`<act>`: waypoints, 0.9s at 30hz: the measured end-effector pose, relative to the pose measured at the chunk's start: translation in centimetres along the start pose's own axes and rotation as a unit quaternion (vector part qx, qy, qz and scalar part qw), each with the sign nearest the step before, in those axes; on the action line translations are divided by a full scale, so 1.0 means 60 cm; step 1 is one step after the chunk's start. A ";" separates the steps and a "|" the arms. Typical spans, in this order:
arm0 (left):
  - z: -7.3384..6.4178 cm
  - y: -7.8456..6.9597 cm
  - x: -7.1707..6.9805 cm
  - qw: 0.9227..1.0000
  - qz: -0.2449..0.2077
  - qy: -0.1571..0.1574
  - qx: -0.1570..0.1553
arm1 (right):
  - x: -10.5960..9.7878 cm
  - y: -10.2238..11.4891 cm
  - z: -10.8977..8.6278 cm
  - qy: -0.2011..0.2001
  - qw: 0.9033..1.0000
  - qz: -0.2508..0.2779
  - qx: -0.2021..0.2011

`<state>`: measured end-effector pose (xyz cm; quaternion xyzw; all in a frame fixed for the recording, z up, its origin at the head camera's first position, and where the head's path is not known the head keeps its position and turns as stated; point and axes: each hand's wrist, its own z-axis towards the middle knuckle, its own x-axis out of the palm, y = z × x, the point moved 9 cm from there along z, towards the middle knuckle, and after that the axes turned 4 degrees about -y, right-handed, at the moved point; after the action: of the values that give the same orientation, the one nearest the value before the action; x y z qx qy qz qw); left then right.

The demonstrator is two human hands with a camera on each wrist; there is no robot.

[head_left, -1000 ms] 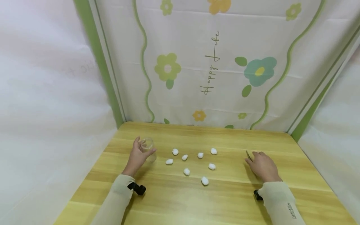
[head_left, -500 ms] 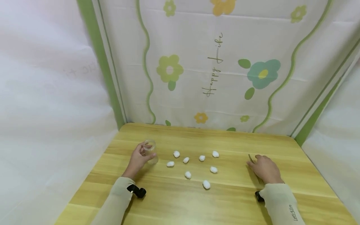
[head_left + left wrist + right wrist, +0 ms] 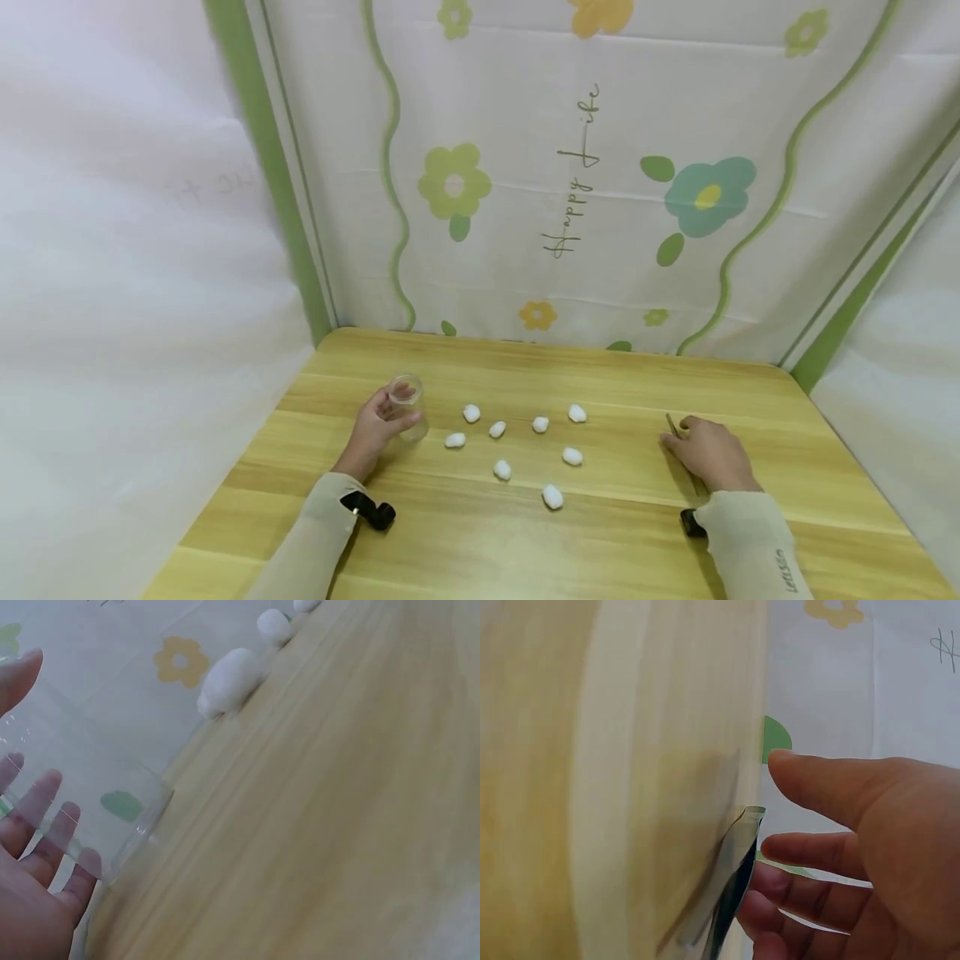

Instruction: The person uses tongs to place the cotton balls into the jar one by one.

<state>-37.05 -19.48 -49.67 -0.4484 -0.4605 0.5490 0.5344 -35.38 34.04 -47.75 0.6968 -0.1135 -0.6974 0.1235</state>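
My left hand [image 3: 377, 433] holds a clear jar [image 3: 408, 421] at the table's left side, thumb on the near side and fingers round the back. The jar is without a lid and stands nearly upright, its base right at the tabletop in the left wrist view. My right hand [image 3: 712, 454] is over metal tweezers [image 3: 739, 859] on the right. In the right wrist view its thumb stands apart from the tweezers, while the loosely bent fingers lie right beside them. Several white cotton balls [image 3: 502, 470] lie scattered between the hands; one cotton ball [image 3: 231, 681] shows beyond the jar.
Everything is on a wood-grain table [image 3: 480, 558]. A white curtain [image 3: 510, 250] with flowers and lettering hangs behind its far edge, and pale fabric walls [image 3: 150, 292] stand on both sides. Each wrist wears a black camera, one [image 3: 371, 510] on the left.
My left hand has shifted the jar slightly right and tilted it more upright. More of the tweezers' length shows under my right hand. The head view has shifted a little; the cotton balls stay put.
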 end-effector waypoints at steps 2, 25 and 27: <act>-0.003 0.001 0.005 1.000 -0.005 0.015 0.006 | 0.001 0.000 0.000 0.001 1.000 0.004 -0.002; 0.009 0.012 0.036 0.997 -0.014 0.080 -0.019 | 0.008 0.002 0.035 0.016 0.999 0.023 -0.026; 0.007 0.010 0.034 0.996 -0.013 0.081 -0.020 | 0.011 0.006 0.039 0.027 0.999 0.027 -0.022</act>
<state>-37.63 -17.46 -50.22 -0.4960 -0.4324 0.4942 0.5682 -37.68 33.44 -48.23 0.7091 -0.1137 -0.6771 0.1605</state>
